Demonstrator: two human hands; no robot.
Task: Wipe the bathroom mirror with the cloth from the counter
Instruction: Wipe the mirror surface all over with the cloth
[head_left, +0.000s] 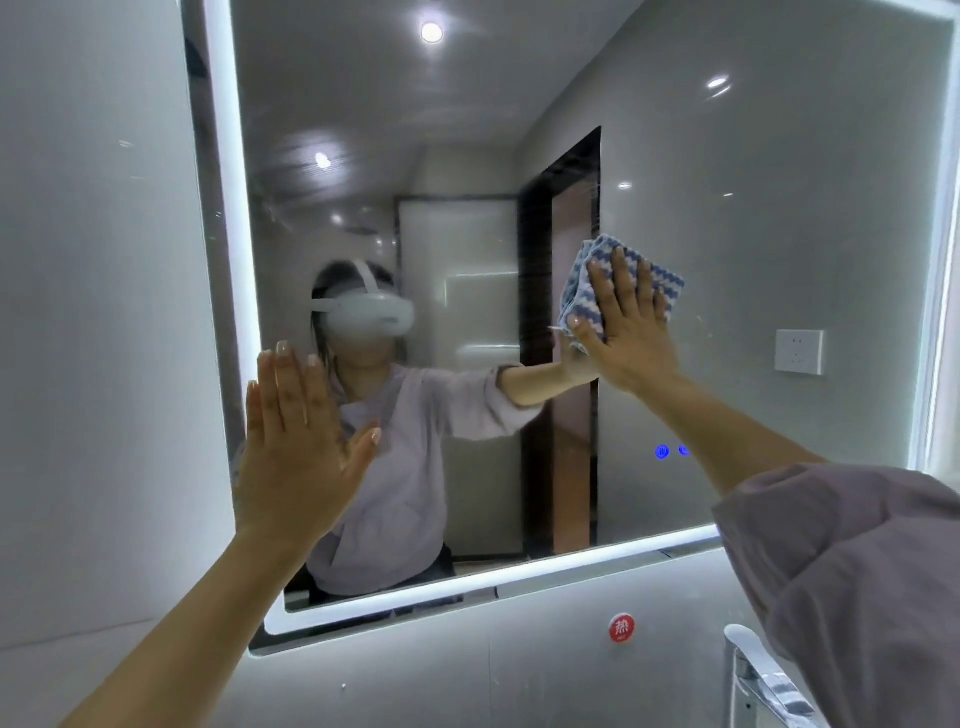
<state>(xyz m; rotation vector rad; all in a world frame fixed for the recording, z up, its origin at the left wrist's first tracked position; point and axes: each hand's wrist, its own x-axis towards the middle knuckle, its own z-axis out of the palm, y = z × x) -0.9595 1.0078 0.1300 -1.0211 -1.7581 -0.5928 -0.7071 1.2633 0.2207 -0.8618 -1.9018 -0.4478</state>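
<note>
My right hand presses the folded cloth flat against the mirror, grip wide; my left hand hovers empty, fingers spread; risk: uneven pressure could let the cloth slip.

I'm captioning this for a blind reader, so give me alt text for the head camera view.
A person's right hand presses a folded blue-and-white cloth flat against a lit bathroom mirror. The left hand is raised open near the mirror's left edge, and a faucet shows at the lower right.
</note>
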